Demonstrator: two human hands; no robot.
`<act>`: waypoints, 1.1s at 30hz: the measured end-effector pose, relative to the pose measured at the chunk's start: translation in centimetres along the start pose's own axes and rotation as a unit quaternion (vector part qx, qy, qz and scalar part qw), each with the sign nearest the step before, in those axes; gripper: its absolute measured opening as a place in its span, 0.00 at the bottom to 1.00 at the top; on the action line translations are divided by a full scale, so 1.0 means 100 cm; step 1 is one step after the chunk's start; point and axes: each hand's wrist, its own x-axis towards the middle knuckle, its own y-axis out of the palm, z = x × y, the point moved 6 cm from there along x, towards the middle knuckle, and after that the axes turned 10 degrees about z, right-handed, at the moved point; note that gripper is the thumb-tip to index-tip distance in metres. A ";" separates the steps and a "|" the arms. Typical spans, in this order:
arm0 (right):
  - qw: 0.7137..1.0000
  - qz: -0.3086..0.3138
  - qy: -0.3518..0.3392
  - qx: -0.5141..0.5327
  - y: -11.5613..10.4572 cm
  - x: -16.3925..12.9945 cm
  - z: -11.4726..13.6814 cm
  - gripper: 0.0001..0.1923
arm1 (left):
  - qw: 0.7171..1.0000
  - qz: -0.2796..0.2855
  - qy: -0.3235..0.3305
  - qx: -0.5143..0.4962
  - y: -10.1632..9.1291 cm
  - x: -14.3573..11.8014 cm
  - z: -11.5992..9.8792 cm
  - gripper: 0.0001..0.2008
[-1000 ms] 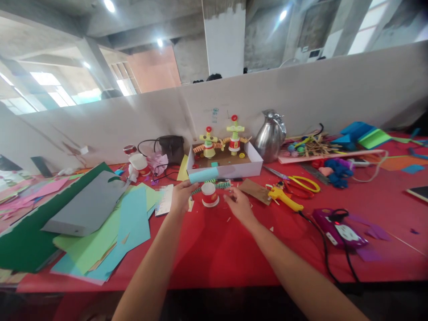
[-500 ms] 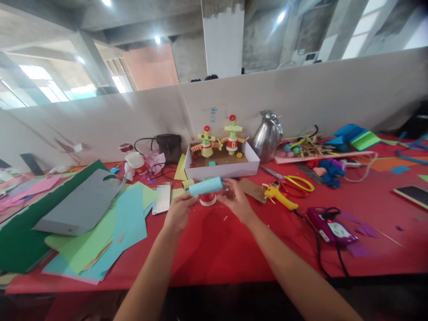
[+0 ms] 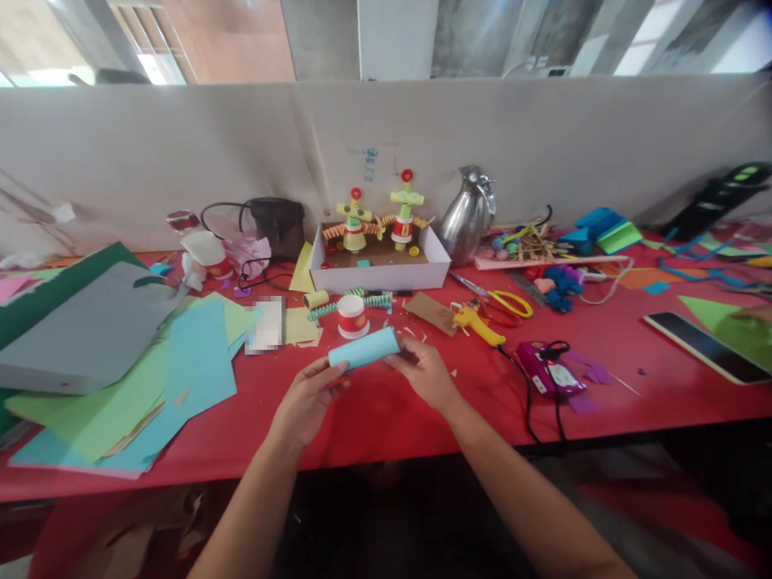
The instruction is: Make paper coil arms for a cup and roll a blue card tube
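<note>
A light-blue paper tube is held level between my two hands, over the red table. My left hand grips its left end between thumb and fingers. At the other end, the fingers of my right hand close on the tube's edge. Just beyond it stands a red and white paper cup, upside down. Folded green and white paper strips stick out on both sides of the cup, and a small yellow paper roll lies to the left.
A white box holds two paper figures. Behind it on the right stands a metal jug. A yellow glue gun, scissors, a purple power strip and a phone lie rightward; coloured paper lies left. Another person's hand shows far right.
The view has tilted down and turned slightly right. My hands have drawn the blue tube nearer, uncovering the paper cup behind it. Another person's hand has come into view at the right edge.
</note>
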 end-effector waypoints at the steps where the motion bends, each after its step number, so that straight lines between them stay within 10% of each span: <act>1: 1.000 0.003 0.008 0.008 0.000 -0.002 0.000 0.08 | 1.000 0.004 0.003 -0.005 0.001 -0.002 0.001 0.09; 21: 0.986 0.031 0.087 0.136 0.007 -0.019 -0.016 0.14 | 0.999 -0.033 0.002 -0.016 -0.003 -0.019 0.023 0.14; 27: 0.981 0.073 0.120 0.133 0.008 -0.022 -0.023 0.12 | 0.961 -0.108 0.107 0.231 -0.016 -0.032 -0.005 0.14; 33: 0.965 0.160 0.164 0.129 0.018 -0.022 -0.033 0.15 | 0.918 0.148 0.035 0.366 0.009 -0.020 0.008 0.30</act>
